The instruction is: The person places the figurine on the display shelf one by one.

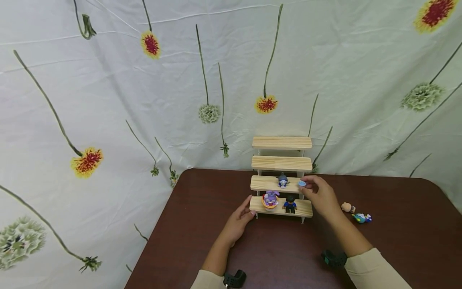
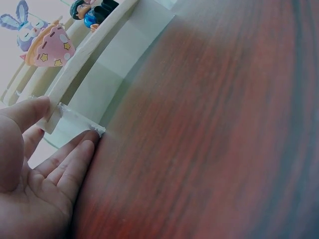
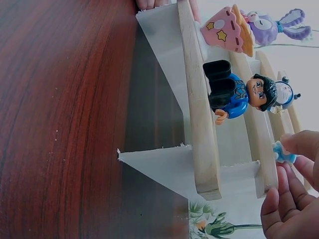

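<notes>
A wooden tiered display stand (image 1: 281, 163) with white side supports stands on the table. At the left end of its lowest step, my left hand (image 1: 236, 225) grips the board, thumb and fingers on either side. My right hand (image 1: 321, 196) pinches a small light-blue toy figure (image 3: 284, 152) over the right end of the second step; the fingers partly cover it. Left of it on that step sits a dark-blue and white figure (image 1: 283, 180). The lowest step holds a purple rabbit in a pink cone (image 1: 270, 199) and a black-haired toy figure in blue (image 1: 290, 204).
On the brown table (image 1: 202, 208), right of the stand, lie a beige toy (image 1: 348, 207) and a blue-green toy (image 1: 361, 218), close to my right forearm. A white flower-print cloth (image 1: 173, 80) hangs behind the table. The stand's upper two steps rise behind the figures.
</notes>
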Motion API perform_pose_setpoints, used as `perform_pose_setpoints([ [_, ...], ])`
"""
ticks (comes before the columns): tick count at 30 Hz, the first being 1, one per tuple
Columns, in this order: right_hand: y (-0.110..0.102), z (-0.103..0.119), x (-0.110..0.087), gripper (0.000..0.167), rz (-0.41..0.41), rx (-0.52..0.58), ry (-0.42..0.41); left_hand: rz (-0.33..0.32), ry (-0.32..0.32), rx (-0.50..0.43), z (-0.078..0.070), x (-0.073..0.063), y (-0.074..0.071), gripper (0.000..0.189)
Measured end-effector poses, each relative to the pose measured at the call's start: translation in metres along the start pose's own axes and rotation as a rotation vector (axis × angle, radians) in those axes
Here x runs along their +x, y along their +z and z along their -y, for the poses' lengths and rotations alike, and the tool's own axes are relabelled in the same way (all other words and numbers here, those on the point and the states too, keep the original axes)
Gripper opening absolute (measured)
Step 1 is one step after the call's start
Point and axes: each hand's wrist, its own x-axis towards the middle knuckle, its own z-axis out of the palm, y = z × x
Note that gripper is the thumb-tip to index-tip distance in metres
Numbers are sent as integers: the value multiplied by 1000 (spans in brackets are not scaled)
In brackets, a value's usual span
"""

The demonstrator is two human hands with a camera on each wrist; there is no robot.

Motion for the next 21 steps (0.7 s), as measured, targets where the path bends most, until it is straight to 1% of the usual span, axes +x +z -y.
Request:
perform_pose_setpoints([
  [10,-1,0,-2,32,-4,31,1,3,-3,16,2,2,-1,65],
  [18,-4,1,-6,41,2,94,30,0,10,2,4,3,-1,63],
  [21,-7,2,-8,43,-12,119,44,1,12,1,4,3,-1,63],
])
